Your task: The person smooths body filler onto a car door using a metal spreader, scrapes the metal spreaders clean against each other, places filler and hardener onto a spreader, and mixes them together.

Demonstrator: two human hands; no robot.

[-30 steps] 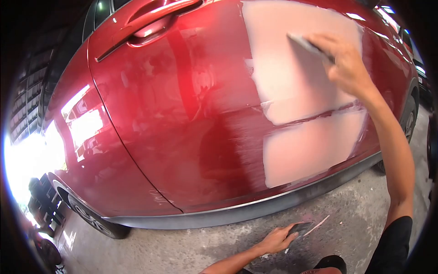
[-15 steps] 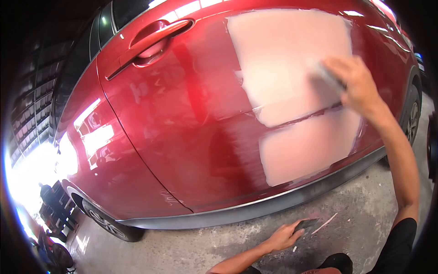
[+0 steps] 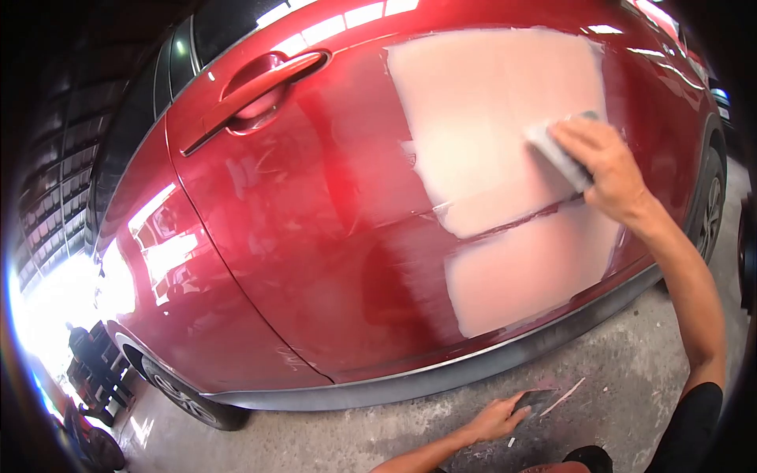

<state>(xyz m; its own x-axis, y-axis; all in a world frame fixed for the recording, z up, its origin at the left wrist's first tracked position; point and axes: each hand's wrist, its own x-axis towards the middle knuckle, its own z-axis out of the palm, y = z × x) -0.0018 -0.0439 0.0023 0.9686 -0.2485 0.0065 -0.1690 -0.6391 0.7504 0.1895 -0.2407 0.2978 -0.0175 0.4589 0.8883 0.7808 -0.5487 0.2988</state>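
Note:
My right hand (image 3: 611,169) is closed around a pale grey sanding block (image 3: 558,160). The block lies against the right side of the upper pale pink filler patch (image 3: 481,110), just above the crease in the red car door (image 3: 315,260). A lower filler patch (image 3: 520,280) continues beneath that crease. Low in the view, my left hand (image 3: 495,419) pinches a thin dark grey flat sheet (image 3: 539,400) above the floor; its exact kind is unclear. Both patches have ragged edges, with dull, scuffed paint to their left.
A door handle (image 3: 260,98) juts out at upper left. The grey sill (image 3: 410,381) runs along the car's bottom. On the concrete floor (image 3: 315,437) lies a thin pale stick (image 3: 564,396). Wheels stand at both ends, and dark equipment (image 3: 95,359) is at far left.
The view has tipped, so the car sits slightly lower in it. My right hand and the block have moved slightly down and left over the filler. My left hand still holds the sheet.

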